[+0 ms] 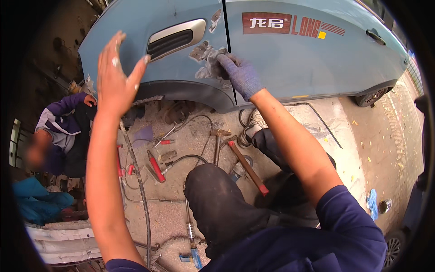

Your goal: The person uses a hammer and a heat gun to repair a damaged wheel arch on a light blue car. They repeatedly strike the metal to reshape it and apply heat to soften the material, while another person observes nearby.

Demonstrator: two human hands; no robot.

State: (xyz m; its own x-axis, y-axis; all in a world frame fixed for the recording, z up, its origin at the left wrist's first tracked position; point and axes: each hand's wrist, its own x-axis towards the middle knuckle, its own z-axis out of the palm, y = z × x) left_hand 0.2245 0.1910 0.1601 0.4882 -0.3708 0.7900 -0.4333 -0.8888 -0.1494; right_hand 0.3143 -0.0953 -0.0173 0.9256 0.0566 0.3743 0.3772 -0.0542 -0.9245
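My left hand (117,79) is bare and raised in front of the blue car's front fender (122,45). Its fingers are stretched out, with whitish smears on them, and it holds nothing. A blue-grey glove covers my right hand (243,77), which is at the fender beside the door gap. Its bent fingers close around something dark that I cannot make out, against a sanded, greyish patch (209,68). Above the wheel arch (181,90) sits a silver-framed black side vent (176,39). Another bare patch (215,20) shows higher up, near the blue door (290,59).
A person (68,131) crouches at the left. Between my legs and the car lie a red-ended hammer (249,168), another hammer (218,144), a red-handled tool (156,167) and several hoses. A blue-ended tool (195,256) lies near me. At the right stands a can (384,206).
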